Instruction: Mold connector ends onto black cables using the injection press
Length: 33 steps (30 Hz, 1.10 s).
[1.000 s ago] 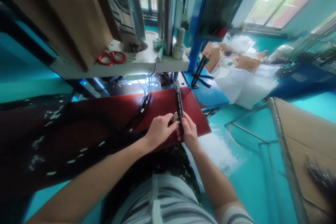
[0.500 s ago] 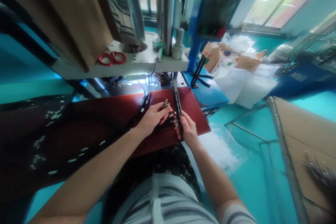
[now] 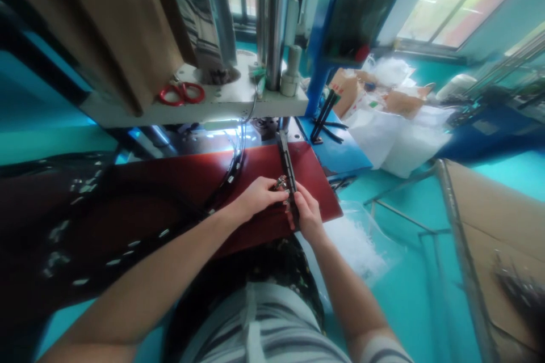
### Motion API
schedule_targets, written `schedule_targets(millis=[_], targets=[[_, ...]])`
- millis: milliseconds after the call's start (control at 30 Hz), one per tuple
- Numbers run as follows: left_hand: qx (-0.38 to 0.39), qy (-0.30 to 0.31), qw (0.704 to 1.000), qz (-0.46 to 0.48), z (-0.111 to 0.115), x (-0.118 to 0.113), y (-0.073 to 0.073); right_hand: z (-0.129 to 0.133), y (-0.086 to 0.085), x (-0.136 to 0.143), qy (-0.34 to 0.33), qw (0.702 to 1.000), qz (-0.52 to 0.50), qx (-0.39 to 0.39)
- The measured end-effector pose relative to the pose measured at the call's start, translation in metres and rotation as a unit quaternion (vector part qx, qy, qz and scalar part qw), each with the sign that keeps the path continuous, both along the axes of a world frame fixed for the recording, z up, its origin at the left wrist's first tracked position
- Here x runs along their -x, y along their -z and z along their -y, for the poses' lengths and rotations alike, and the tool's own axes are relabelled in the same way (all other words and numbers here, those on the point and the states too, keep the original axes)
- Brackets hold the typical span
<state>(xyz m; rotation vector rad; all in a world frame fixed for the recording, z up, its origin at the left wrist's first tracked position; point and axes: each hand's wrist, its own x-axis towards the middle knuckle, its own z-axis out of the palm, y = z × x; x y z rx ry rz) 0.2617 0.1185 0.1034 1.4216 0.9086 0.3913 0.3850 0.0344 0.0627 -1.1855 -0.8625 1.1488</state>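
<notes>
Between thumb and fingers, my left hand (image 3: 264, 195) pinches a small metallic connector (image 3: 280, 182); its exact kind is too small to make out. My right hand (image 3: 307, 210) is closed around the near end of a long dark slotted bar (image 3: 286, 159). The connector is right beside the bar's left edge, and I cannot tell whether they touch. Beneath both hands lies a dark red board (image 3: 304, 161). Black cables (image 3: 227, 178) with small silver ends curve over it to the left of my left hand.
Behind the board stands a press with a white plate (image 3: 204, 116) and metal columns (image 3: 272, 22). Red-handled scissors (image 3: 182, 93) rest on the plate. On the right are a blue machine table (image 3: 344, 150), white bags (image 3: 395, 136) and a cart carrying cardboard (image 3: 498, 198).
My left hand has moved right and slightly down, bringing the small connector up to the bar. My right hand keeps its hold on the bar in nearly the same place.
</notes>
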Motion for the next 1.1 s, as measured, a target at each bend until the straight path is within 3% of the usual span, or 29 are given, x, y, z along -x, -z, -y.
schedule_targets(millis=[300, 500, 767, 933, 1100], targets=[[0.032, 0.03, 0.997, -0.063, -0.005, -0.001, -0.008, 0.001, 0.001, 0.0, -0.02, 0.999, 0.025, -0.004], [0.025, 0.014, 0.999, -0.043, -0.005, 0.0, -0.005, -0.001, 0.001, -0.002, -0.025, 0.999, 0.026, 0.003], [-0.092, 0.015, 0.995, -0.019, -0.003, 0.0, 0.005, -0.002, 0.002, -0.001, -0.038, 0.996, 0.084, 0.002], [-0.121, 0.016, 0.992, -0.009, -0.003, 0.003, 0.008, -0.004, 0.002, 0.001, -0.034, 0.995, 0.095, -0.002], [-0.043, -0.067, 0.994, 0.08, -0.009, 0.008, 0.004, -0.003, 0.002, 0.002, 0.016, 0.999, 0.03, -0.002]])
